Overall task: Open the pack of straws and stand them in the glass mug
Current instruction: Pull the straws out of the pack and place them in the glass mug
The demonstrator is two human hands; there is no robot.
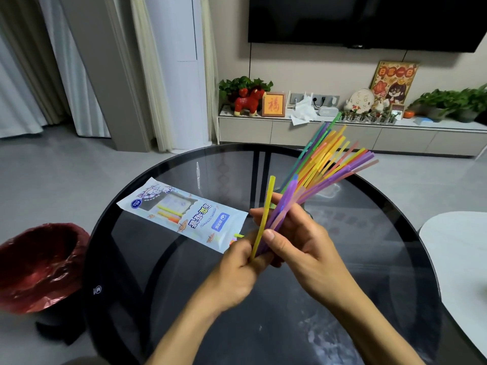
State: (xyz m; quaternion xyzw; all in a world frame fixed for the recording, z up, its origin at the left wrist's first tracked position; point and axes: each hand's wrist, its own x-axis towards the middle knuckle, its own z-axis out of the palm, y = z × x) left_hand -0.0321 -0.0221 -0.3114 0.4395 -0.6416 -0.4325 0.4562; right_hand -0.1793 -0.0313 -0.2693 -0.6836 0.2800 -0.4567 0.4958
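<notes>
A fanned bundle of coloured straws (324,164) rises up and to the right above the round dark glass table (163,272). My right hand (297,243) grips the bundle near its lower end. My left hand (237,270) pinches the bottom of a yellow straw (264,214) that stands apart at the left of the bundle. The white printed straw pack (184,214) lies flat on the table to the left of my hands, with a few straw ends poking out of its near end. The glass mug is mostly hidden behind my right hand and the straws.
A bin lined with a red bag (39,267) stands on the floor to the left of the table. A white round table (458,254) sits at the right edge. A low cabinet (342,133) with plants and ornaments runs along the far wall.
</notes>
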